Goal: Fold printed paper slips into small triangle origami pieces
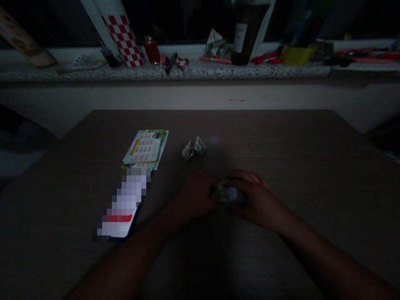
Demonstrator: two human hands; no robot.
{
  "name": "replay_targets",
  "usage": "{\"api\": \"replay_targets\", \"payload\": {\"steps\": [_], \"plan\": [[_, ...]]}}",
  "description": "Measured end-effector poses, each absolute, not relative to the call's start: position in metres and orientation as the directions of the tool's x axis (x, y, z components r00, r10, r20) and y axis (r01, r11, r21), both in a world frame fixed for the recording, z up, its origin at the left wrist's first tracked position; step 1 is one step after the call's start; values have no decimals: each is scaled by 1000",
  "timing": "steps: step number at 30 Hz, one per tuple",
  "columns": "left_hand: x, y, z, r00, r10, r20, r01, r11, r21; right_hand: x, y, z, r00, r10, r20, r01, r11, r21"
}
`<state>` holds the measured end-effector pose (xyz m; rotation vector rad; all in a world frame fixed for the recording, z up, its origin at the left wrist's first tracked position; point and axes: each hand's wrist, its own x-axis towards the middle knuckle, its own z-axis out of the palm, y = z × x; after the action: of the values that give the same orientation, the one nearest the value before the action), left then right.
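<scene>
A small printed piece of paper [230,194], which looks folded, is between my two hands just above or on the brown table [268,137]. My left hand [200,192] is closed, its fingertips pinching the paper's left end. Around the paper's right side curl the thumb and fingers of my right hand [251,196], hiding part of it. Two little folded paper pieces [188,151] with pointed tips stand beyond my left hand. The light is dim, so the paper's folds are hard to make out.
Left of my hands lies a stack of printed calendar cards [145,146], with a lit phone [125,204] nearer me, its screen blurred out. Along the granite windowsill [193,71] stand a red-and-white checkered tube [125,41], a dark bottle [243,37] and another folded paper piece [215,43].
</scene>
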<state>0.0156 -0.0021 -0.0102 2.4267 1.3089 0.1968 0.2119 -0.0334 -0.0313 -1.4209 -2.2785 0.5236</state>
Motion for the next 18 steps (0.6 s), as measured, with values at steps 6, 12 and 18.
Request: {"api": "replay_targets", "payload": {"steps": [6,12,18], "plan": [[18,1,-9,572,818,-61,775,-515,366,214,-32,-29,-430,896,114,749,425,-508],[19,3,-10,594,801,-79,768,-534,353,211,-30,-31,-401,905,143,753,414,-512],[20,5,-6,567,814,-129,786,-487,381,211,-30,-29,-399,908,126,758,404,-513]]}}
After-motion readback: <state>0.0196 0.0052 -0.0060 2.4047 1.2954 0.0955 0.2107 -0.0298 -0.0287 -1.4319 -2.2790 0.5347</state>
